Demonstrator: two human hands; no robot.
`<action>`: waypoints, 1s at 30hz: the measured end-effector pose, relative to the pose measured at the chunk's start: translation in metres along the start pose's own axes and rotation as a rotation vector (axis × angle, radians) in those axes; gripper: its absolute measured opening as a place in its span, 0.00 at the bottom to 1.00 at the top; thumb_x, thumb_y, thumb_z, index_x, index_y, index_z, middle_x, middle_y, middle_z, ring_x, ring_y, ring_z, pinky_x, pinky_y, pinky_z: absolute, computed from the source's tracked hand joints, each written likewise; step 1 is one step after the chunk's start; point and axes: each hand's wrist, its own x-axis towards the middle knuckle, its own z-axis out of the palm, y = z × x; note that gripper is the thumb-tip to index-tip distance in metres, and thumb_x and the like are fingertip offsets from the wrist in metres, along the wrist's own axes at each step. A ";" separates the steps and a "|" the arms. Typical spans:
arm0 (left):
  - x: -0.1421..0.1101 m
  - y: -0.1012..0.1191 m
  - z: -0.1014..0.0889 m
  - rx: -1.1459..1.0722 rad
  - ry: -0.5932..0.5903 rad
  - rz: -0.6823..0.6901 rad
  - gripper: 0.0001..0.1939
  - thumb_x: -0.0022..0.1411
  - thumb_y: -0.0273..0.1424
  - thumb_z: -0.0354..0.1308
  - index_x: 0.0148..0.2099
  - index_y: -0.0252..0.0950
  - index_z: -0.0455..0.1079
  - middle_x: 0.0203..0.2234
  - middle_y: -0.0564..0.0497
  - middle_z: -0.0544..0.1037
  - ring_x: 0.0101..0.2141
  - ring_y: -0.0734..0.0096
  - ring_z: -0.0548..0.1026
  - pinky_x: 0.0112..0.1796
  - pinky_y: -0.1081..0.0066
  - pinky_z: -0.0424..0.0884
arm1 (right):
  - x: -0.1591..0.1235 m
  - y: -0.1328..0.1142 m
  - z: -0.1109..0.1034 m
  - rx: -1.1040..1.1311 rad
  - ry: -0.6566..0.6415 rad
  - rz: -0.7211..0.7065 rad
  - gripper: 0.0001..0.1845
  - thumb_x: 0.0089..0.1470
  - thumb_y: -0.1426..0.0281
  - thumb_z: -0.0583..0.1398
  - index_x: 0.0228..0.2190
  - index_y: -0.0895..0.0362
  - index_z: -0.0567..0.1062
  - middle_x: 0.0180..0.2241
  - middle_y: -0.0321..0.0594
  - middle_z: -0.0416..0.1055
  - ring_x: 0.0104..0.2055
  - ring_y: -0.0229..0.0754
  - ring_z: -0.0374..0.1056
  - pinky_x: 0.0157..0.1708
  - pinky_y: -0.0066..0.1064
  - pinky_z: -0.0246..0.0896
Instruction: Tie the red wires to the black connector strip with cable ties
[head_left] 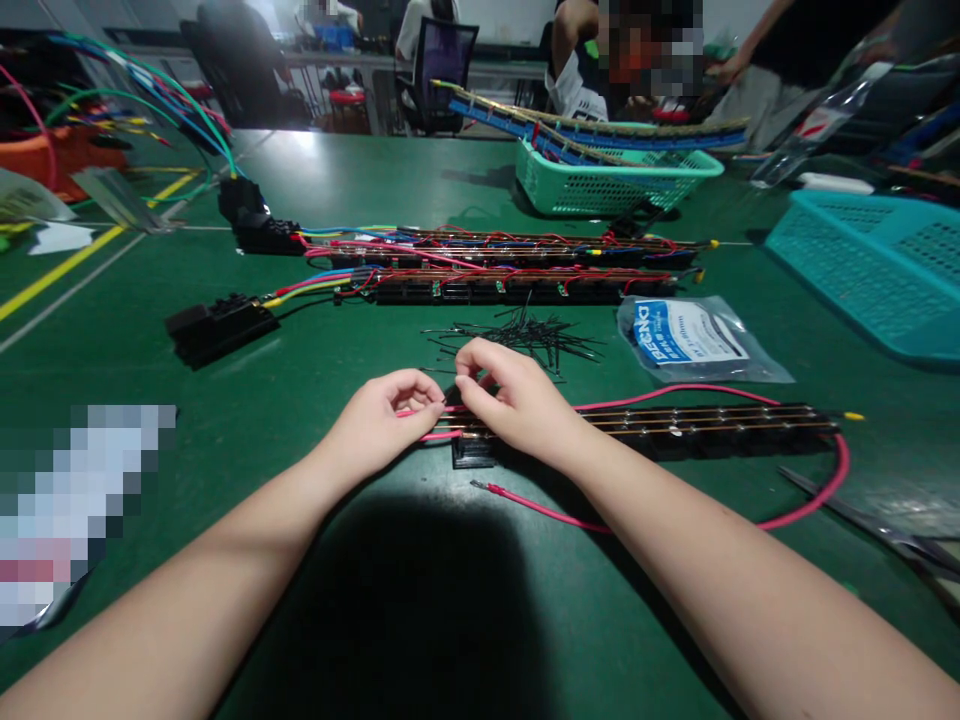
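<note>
My left hand (pixel 390 415) is closed in a pinch at the left end of a long black strip (pixel 675 432) with copper-coloured rods, gripping a red wire (pixel 682 392) that runs along it. Close beside it, my right hand (pixel 510 392) is bent over the same end, thumb and forefinger pinched together. Something small and dark shows between the two hands; I cannot make out what the right fingers hold. A loose red wire end with a metal terminal (pixel 480 485) lies nearer to me. Just beyond my hands is a pile of thin black cable ties (pixel 536 335).
Two wired strips (pixel 525 288) with black connectors (pixel 221 328) lie farther back. A plastic bag (pixel 694 338) and scissors (pixel 877 525) are on the right. A green basket (pixel 615 185) and blue basket (pixel 877 270) stand behind. Other people are across the table.
</note>
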 end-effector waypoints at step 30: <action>0.006 -0.009 -0.009 0.105 0.095 0.082 0.04 0.51 0.30 0.57 0.31 0.35 0.67 0.23 0.56 0.70 0.26 0.75 0.67 0.30 0.75 0.62 | -0.003 -0.008 0.006 -0.428 -0.181 0.023 0.20 0.45 0.57 0.66 0.29 0.57 0.66 0.33 0.40 0.69 0.33 0.40 0.62 0.30 0.29 0.53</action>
